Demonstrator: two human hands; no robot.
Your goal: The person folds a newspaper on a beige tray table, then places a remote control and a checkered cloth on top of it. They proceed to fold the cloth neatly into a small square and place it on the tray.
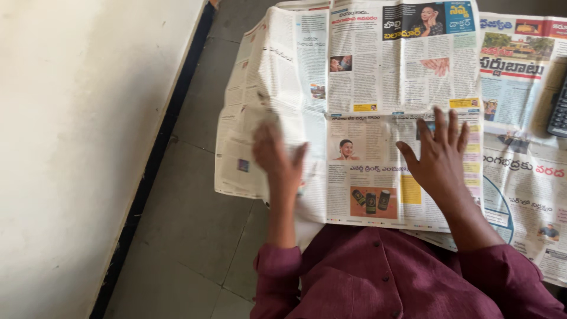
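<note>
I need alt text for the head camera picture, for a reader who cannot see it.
Seen from above, a person in a maroon shirt presses both hands on an open newspaper spread over a grey tiled floor; the left hand is blurred, the right hand lies flat, fingers spread.

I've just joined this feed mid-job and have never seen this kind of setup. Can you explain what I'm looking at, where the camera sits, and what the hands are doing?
There is no machine here: a person works with two bare hands. The one picture comes from a camera worn on that person's head, looking down past a maroon shirt at the floor.

An opened newspaper lies spread on the grey tiled floor, beside a pale wall on the left. More newspaper sheets lie under it to the right, and a dark device with keys sits at the right edge, partly cut off.

The right hand lies flat on the page, fingers spread. The left hand is blurred, at the paper's folded left part; whether it grips the paper cannot be told.
</note>
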